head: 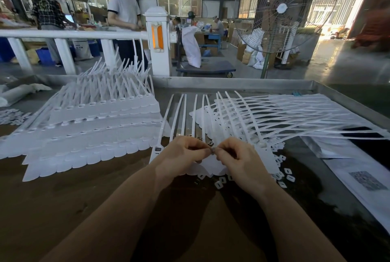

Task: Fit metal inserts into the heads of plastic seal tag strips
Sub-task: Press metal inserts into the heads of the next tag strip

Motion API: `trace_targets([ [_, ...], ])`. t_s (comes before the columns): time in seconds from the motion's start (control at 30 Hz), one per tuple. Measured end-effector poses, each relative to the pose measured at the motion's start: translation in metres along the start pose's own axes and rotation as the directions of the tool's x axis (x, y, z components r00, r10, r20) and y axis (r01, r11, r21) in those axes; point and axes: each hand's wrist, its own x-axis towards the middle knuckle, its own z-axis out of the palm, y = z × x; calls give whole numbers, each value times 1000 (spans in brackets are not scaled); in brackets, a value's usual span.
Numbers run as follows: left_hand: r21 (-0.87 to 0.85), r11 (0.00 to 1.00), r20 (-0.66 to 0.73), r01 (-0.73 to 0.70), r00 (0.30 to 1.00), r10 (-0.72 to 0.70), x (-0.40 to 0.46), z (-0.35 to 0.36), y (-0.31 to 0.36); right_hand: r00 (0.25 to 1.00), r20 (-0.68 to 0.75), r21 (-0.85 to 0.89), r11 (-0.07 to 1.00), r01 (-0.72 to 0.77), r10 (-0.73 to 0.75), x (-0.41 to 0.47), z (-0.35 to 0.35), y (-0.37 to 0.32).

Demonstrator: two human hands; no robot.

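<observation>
On the worktop (63, 188) a sheet of joined seal tag strips (211, 169) lies under my hands. My left hand (179, 154) and right hand (238, 156) both pinch 1 small metal insert (212, 151) above it. I judge I'm mid-fitting; next I must press it squarely into a head (157, 149).

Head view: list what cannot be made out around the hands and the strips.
- Small grey piece pinched between left hand and right hand: too small to identify.
- Heads of the strips under the hands: hidden by both hands.
- Fanned strips: tips cut off by the right edge.
- Printed sheet: print blurred.
</observation>
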Motion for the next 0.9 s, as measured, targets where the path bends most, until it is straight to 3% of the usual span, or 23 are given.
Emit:
trace_targets([
  [0.27,-3,999,-116,48,992,-48,6,0,2,991,-128,-24,999,34,-37,0,1,-1],
  [0.53,148,988,-159,36,987,-12,18,-3,11,986,-146,-120,991,65,-83,-1,2,0],
  [0.7,256,965,-139,52,990,-17,30,-1,13,958,-283,-56,998,24,-39,2,-2,1],
  [0.9,418,907,-87,49,996,-13,39,9,21,949,-315,39,999,-15,26,4,-2,3],
])
